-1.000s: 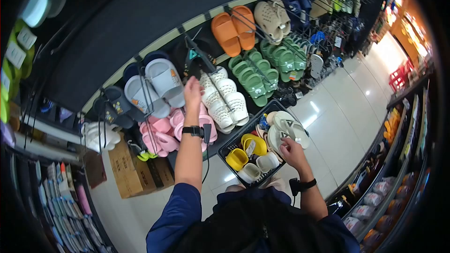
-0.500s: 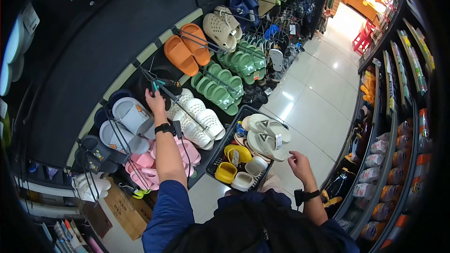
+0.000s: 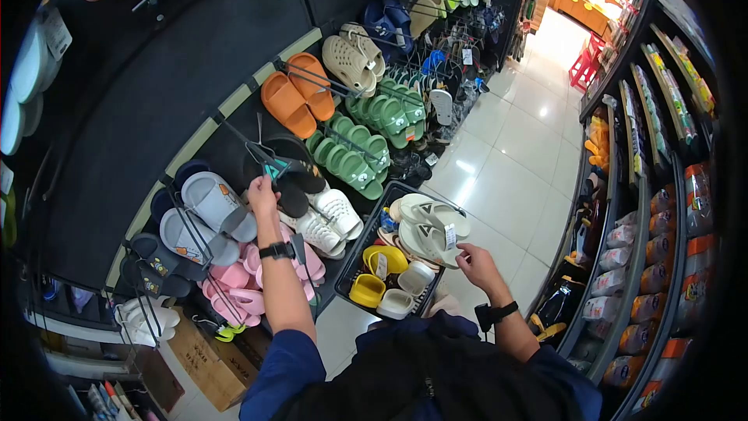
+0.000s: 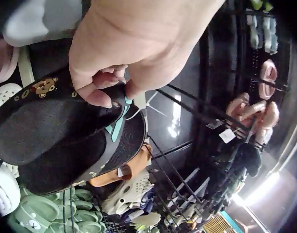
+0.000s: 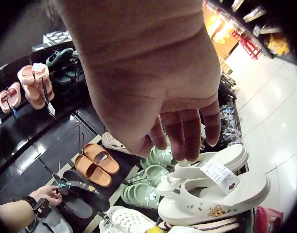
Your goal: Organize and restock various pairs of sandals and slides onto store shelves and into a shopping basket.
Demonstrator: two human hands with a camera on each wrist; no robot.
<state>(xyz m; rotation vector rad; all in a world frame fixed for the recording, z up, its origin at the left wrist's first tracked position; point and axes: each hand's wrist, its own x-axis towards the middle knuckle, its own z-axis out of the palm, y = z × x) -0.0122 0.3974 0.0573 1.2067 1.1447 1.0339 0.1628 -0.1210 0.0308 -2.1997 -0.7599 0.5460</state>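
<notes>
Left fingers [image 4: 96, 95]: clamped on black flip-flops [image 4: 32, 136], centre-left.
Right fingers [image 5: 189, 136]: relaxed, nothing gripped.
Flip-flops: judged light, pliable; best grasped by strap [image 4: 109, 145].

Matt black, shiny floor tiles [image 3: 506, 132]
Black flip-flops [image 4: 32, 136] look matt, white flip-flops [image 5: 189, 204] smooth and rubbery, tag [image 5: 218, 174] is paper. Head view: tiles gleam at 2 o'clock, dull cardboard box [image 3: 206, 362] around 7:30.
</notes>
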